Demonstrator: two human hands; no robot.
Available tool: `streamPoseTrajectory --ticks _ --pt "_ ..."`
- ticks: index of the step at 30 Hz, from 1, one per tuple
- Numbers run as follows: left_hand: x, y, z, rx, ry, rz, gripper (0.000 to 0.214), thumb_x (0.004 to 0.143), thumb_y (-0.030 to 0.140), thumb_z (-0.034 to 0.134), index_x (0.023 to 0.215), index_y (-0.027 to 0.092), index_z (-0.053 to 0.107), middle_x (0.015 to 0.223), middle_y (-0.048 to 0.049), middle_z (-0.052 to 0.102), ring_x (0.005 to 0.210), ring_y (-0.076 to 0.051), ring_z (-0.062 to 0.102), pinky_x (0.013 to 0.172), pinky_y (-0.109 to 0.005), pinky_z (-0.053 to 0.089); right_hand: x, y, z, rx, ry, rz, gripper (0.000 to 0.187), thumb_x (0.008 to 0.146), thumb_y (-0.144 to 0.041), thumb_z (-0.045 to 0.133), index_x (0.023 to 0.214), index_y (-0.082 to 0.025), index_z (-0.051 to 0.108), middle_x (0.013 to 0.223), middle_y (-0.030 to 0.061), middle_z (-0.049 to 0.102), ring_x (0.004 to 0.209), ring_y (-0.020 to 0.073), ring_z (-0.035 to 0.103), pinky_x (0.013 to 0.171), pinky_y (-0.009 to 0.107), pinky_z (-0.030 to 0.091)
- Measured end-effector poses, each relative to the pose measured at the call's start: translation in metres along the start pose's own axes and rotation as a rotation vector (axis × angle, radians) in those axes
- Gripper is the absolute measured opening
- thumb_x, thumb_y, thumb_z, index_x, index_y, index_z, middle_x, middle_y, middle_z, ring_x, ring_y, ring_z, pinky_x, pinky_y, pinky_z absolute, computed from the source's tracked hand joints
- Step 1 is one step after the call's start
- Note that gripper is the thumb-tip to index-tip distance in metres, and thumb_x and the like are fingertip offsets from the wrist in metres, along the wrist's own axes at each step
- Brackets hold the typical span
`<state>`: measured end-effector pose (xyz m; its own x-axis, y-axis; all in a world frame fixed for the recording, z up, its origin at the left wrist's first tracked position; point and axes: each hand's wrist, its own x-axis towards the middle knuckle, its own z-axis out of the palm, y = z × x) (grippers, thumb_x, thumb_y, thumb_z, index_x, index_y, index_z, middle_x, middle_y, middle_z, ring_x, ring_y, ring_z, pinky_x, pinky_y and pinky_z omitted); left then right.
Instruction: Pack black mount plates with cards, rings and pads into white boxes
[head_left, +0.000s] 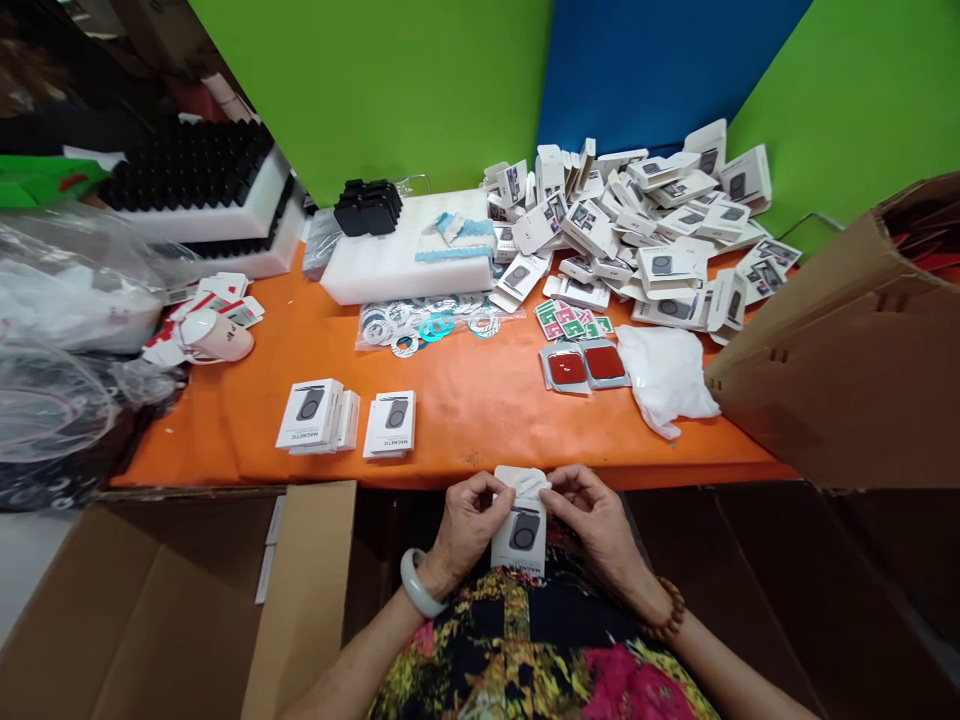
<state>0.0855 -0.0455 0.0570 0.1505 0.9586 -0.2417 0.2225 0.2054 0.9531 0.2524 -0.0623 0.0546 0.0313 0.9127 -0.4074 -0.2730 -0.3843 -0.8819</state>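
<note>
Head view shows both hands at lower centre of the frame, just below the orange table (465, 420) edge: left hand (466, 525) and right hand (592, 525) each pinch the top of a small white box (520, 535) held upright between them. Two short stacks of matching boxes (345, 420) lie left of centre, a heap of boxes (645, 230) upper right.

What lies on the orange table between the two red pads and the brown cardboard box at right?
In the head view, a crumpled white plastic bag lies between the red pads and the cardboard box.
</note>
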Motion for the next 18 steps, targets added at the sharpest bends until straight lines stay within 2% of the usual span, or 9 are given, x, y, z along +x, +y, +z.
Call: streamPoseTrajectory --ticks 2,5,8,10,11,14,16,18 --pt "0.0 0.002 0.002 0.024 0.01 0.018 0.023 0.079 0.031 0.059 0.064 0.014 0.059 0.057 0.0028 0.052 0.053 -0.007 0.041 0.052 -0.019 0.034 0.0 -0.001 0.003 -0.044 0.059 -0.071 0.033 0.065 -0.042 0.078 0.072 -0.018 0.057 0.066 -0.002 0.058 0.059 0.0117 0.053 0.056 0.023 0.045" --pt "-0.001 0.004 0.002 0.06 0.011 0.035 0.022 0.08 0.031 0.058 0.066 0.014 0.061 0.059 0.0022 0.055 0.054 -0.008 0.043 0.053 -0.019 0.035 -0.002 -0.004 0.006 -0.228 0.1 -0.207 0.027 0.072 -0.04 0.071 0.067 -0.019 0.057 0.063 -0.0009 0.057 0.057 0.013 0.052 0.054 0.024 0.044" --pt "-0.003 0.006 0.002 0.089 -0.015 0.056 0.022 0.081 0.031 0.057 0.069 0.014 0.063 0.063 0.0009 0.058 0.057 -0.009 0.047 0.056 -0.02 0.037 -0.002 -0.009 0.006 -0.521 0.086 -0.534 0.018 0.082 -0.029 0.061 0.068 -0.019 0.058 0.068 0.0024 0.061 0.064 0.0154 0.055 0.061 0.028 0.045" --pt "-0.004 0.008 0.001 0.109 -0.028 0.071 0.022 0.082 0.031 0.057 0.071 0.013 0.064 0.065 0.0002 0.061 0.058 -0.009 0.049 0.057 -0.02 0.038 0.0 -0.013 0.005 -0.697 0.005 -0.744 0.015 0.086 -0.02 0.056 0.071 -0.019 0.059 0.071 0.003 0.062 0.068 0.016 0.056 0.068 0.03 0.044" --pt "-0.004 0.009 0.0 0.116 -0.035 0.076 0.022 0.083 0.031 0.056 0.072 0.013 0.064 0.065 -0.0001 0.061 0.058 -0.009 0.049 0.058 -0.02 0.038 0.001 -0.015 0.003 -0.761 -0.046 -0.802 0.014 0.087 -0.018 0.054 0.073 -0.02 0.059 0.071 0.0029 0.062 0.069 0.0162 0.056 0.07 0.032 0.043" --pt "-0.004 0.009 -0.002 0.11 -0.068 0.079 0.024 0.084 0.033 0.055 0.074 0.014 0.064 0.067 -0.0008 0.062 0.059 -0.01 0.051 0.059 -0.02 0.039 0.003 -0.02 0.0 -0.856 -0.166 -0.804 0.012 0.089 -0.017 0.052 0.08 -0.02 0.06 0.078 0.004 0.062 0.082 0.0191 0.057 0.079 0.035 0.042" --pt "-0.005 0.006 -0.004 0.084 -0.086 0.065 0.025 0.085 0.035 0.055 0.075 0.014 0.065 0.067 -0.0012 0.062 0.061 -0.011 0.052 0.059 -0.021 0.04 0.002 -0.022 -0.003 -0.855 -0.24 -0.723 0.009 0.091 -0.02 0.051 0.088 -0.021 0.059 0.087 0.0056 0.062 0.093 0.0208 0.055 0.083 0.036 0.042" --pt "-0.007 0.001 -0.004 0.051 -0.099 0.034 0.026 0.085 0.037 0.055 0.078 0.014 0.066 0.07 -0.0019 0.064 0.062 -0.012 0.053 0.06 -0.021 0.041 0.0 -0.022 -0.005 -0.867 -0.298 -0.635 0.008 0.092 -0.022 0.05 0.095 -0.021 0.058 0.091 0.0062 0.061 0.093 0.0209 0.054 0.083 0.036 0.042"
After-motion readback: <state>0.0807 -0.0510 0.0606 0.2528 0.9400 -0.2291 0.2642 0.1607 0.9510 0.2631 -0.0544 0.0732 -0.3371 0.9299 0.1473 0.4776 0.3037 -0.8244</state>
